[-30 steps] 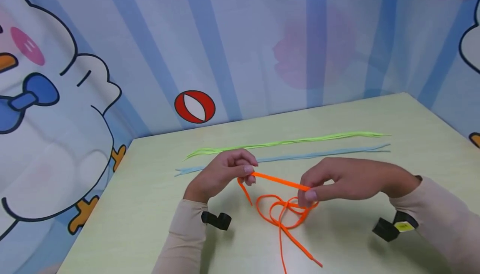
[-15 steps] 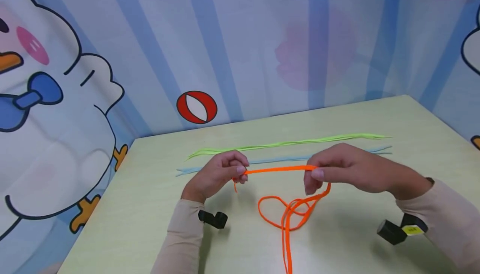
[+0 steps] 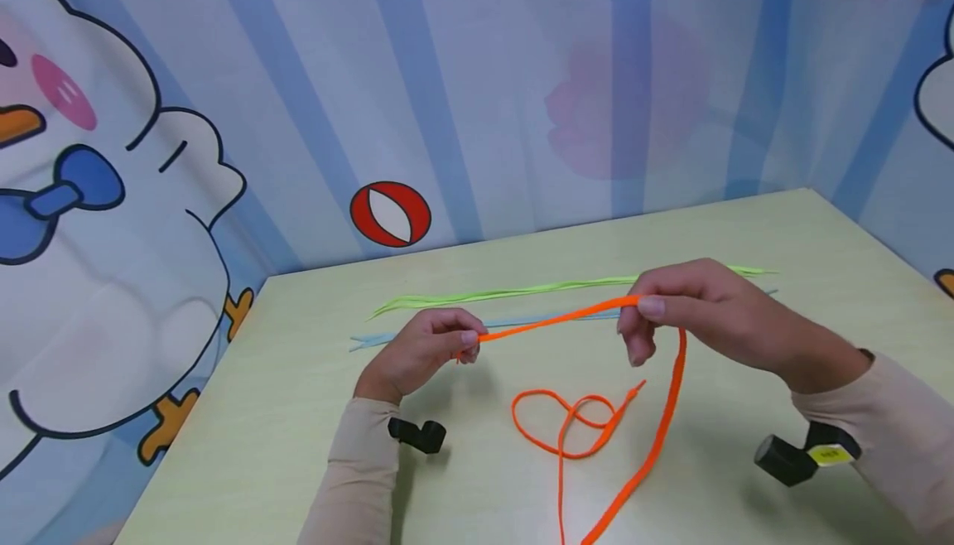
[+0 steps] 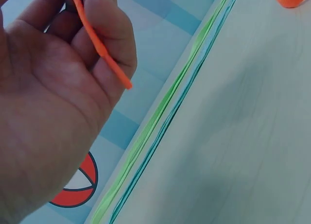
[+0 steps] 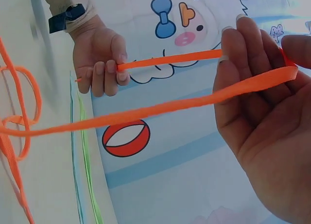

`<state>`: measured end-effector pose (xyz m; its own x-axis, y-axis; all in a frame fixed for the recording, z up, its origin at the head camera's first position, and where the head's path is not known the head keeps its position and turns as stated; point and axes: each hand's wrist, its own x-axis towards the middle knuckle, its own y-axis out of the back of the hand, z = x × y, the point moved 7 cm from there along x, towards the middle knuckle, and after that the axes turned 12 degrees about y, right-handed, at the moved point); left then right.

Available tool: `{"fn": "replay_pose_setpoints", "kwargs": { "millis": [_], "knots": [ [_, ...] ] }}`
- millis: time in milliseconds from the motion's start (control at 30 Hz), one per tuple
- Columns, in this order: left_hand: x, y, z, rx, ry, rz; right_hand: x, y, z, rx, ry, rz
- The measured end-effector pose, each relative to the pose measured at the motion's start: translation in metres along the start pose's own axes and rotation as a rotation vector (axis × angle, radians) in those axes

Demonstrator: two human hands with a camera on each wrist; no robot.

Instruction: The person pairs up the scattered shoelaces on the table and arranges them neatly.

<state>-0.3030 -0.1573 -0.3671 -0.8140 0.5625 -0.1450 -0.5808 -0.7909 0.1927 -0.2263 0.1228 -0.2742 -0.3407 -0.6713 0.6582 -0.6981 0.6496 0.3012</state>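
Observation:
An orange shoelace (image 3: 555, 320) stretches between the two hands above the table. My left hand (image 3: 425, 348) pinches it near one end; in the left wrist view a short orange tip (image 4: 116, 71) sticks out past the fingers. My right hand (image 3: 701, 317), higher and to the right, pinches the lace between thumb and fingers. From there the lace hangs down toward the table's near side, and the right wrist view shows it looping back through the right hand (image 5: 262, 93). Loose orange loops (image 3: 574, 437) lie on the table below, one tip pointing up right.
Behind the hands, a light green bundle of laces (image 3: 514, 290) and a light blue bundle (image 3: 376, 340) lie side by side across the table (image 3: 246, 412). A printed cartoon backdrop (image 3: 507, 98) rises along the table's far edge.
My right hand has moved up and to the right, drawing the lace out longer between the hands. The left hand has shifted slightly left. A lace strand has lifted from the orange pile.

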Motion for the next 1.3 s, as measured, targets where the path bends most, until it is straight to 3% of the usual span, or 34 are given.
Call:
{"fn": "replay_pose_setpoints", "kwargs": {
  "millis": [133,300,533,867,1133,1300],
  "knots": [
    [0.002,0.001,-0.002,-0.017,0.016,0.008,-0.001,0.005,-0.002,0.023,0.084,-0.003],
    [0.005,0.004,-0.006,-0.041,0.037,0.015,-0.003,0.012,-0.004,-0.010,0.063,0.021],
    [0.002,0.012,-0.008,-0.111,0.013,0.050,-0.004,0.019,-0.002,-0.071,0.025,0.095],
    [-0.003,0.027,-0.010,-0.264,-0.021,0.131,-0.009,0.029,0.002,-0.043,0.050,0.166],
    [-0.007,0.039,-0.011,-0.318,-0.074,0.185,-0.011,0.033,0.005,-0.044,0.072,0.189],
    [-0.010,0.046,-0.013,-0.390,-0.076,0.253,-0.012,0.036,0.005,-0.042,0.077,0.203]
  ]
}}
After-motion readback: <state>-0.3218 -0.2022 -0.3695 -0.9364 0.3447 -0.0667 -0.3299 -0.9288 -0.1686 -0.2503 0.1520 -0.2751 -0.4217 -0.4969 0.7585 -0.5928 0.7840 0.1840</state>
